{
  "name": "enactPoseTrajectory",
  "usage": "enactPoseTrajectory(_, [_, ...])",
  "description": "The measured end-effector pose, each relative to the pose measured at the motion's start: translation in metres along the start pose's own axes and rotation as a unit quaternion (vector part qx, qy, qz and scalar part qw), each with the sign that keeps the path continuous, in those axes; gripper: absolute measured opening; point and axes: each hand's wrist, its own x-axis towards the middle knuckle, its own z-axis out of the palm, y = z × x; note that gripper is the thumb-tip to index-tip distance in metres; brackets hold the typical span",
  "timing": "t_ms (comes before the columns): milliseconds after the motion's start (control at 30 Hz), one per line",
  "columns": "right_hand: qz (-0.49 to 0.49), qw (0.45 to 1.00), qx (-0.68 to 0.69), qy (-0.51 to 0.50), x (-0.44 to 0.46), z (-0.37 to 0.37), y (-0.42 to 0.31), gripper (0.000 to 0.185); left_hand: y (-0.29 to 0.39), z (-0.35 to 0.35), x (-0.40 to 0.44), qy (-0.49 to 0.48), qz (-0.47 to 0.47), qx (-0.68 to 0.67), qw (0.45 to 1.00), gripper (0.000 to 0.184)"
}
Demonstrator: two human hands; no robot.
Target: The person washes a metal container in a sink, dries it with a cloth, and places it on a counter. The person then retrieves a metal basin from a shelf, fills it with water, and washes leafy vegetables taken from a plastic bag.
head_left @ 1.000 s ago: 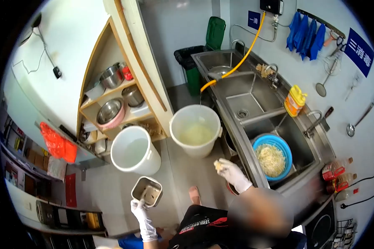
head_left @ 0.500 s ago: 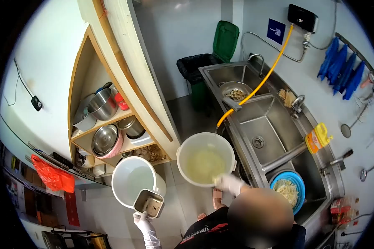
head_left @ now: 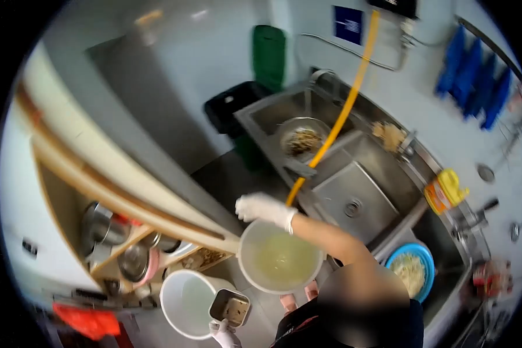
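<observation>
My left hand (head_left: 223,333), in a white glove, grips the near edge of a small square metal container (head_left: 226,297). Small dark bits lie on its bottom, and it is beside the rim of a white bucket (head_left: 171,316) of clear water. My gloved right hand (head_left: 265,210) is stretched out over the far rim of a second white bucket (head_left: 243,272) of yellowish water. Its fingers look extended, slightly blurred, with nothing visible in them. A yellow hose (head_left: 342,119) passes behind that hand. A small white item (head_left: 230,100) shows against the black-lined bin (head_left: 217,116).
A steel sink (head_left: 383,197) runs along the right, with a bowl of dark food pieces (head_left: 303,142) and a blue basket (head_left: 429,269) of pale shreds. A yellow bottle (head_left: 445,191) stands on its ledge. Shelves (head_left: 116,255) with pots are at left.
My right hand has left the near rim of the yellowish-water bucket and swung out past its far side. The view has turned; my left hand still holds the metal container.
</observation>
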Motion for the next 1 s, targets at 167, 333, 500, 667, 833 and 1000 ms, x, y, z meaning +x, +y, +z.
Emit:
enactPoseTrajectory(167, [0.241,0.899,0.204,0.304,-0.161,0.037,0.011,0.041,0.018,0.069,0.049,-0.169,0.021,0.02,0.985,0.014])
enactPoseTrajectory(333, [0.176,0.854,0.11,0.476,-0.33,-0.017,0.025,0.033,0.065,0.182,0.027,-0.357,0.019,0.12,0.926,0.015])
enactPoseTrajectory(500, [0.23,0.677,-0.037,0.698,-0.454,-0.116,0.014,0.022,0.046,0.32,-0.039,-0.515,0.032,0.122,0.848,0.018])
enactPoseTrajectory(667, [0.34,0.488,-0.395,0.7,-0.497,-0.205,-0.036,0.031,-0.019,0.459,-0.091,-0.55,0.008,0.121,0.826,0.021])
enactPoseTrajectory(833, [0.397,0.437,-0.459,0.664,-0.52,-0.294,-0.053,0.034,-0.101,0.564,-0.109,-0.561,0.056,0.126,0.816,0.019])
enactPoseTrajectory(1000, [0.398,0.442,-0.476,0.648,-0.524,-0.346,-0.052,0.037,-0.114,0.61,-0.136,-0.564,0.099,0.139,0.808,0.02])
